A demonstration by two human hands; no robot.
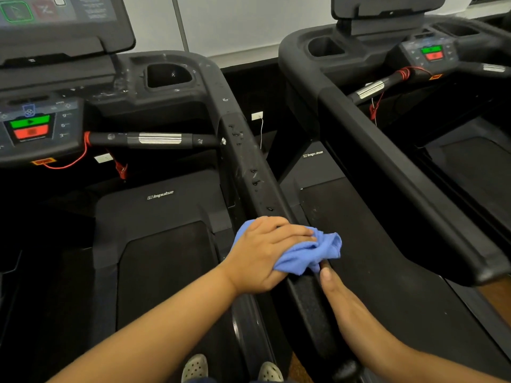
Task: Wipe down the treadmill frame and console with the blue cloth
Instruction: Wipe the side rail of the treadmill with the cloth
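Up and far to the left of the left hand (262, 252) sits the treadmill console (36, 128), with green and red buttons and a red safety cord (69, 163) hanging under it. Straight ahead of that hand the black side rail (249, 167) runs away, beaded with water drops (254, 178). The left hand lies flat, fingers nearly straight, pressing the blue cloth (312, 252) onto the rail; the cloth bunches out past the fingertips. Just right of it, the right hand (340, 294) rests on the same rail, thumb nearly touching the cloth, its fingers hidden, so whether it grips cannot be told. Further right stands a second treadmill (387, 167).
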